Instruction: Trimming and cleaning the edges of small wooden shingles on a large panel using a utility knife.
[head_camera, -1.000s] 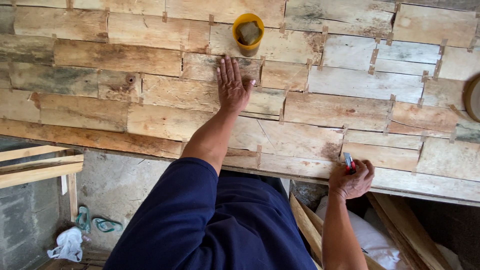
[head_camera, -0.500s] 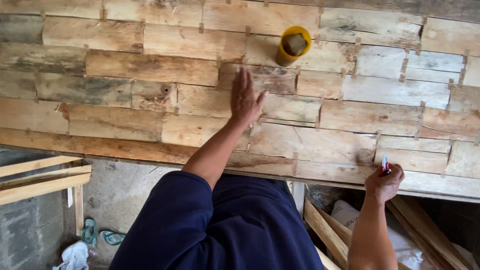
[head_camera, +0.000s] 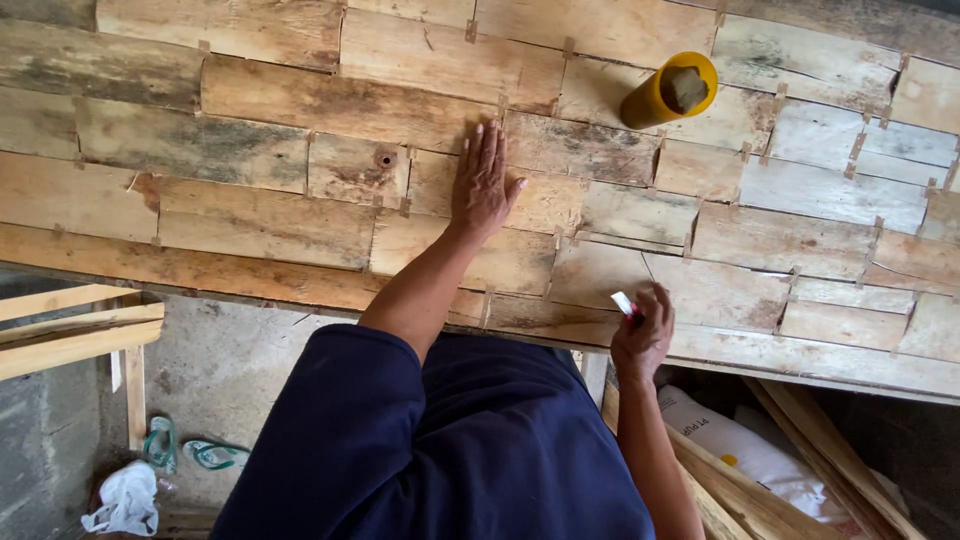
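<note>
At the near edge of the plank table (head_camera: 250, 270), right hand (head_camera: 642, 335) is clenched around a small red-and-white marker (head_camera: 625, 305).

Further up, left hand (head_camera: 483, 185) lies flat, fingers spread, on the boards; yellow cup (head_camera: 668, 92) beyond. Planks look mostly laid and joined already.

The left hand (head_camera: 484, 187) lies flat, fingers spread, on the wooden plank panel (head_camera: 250, 220); the right hand (head_camera: 643, 335) grips a small red-and-white tool (head_camera: 626, 305) at the panel's near edge; a yellow cup (head_camera: 668, 92) stands beyond
</note>
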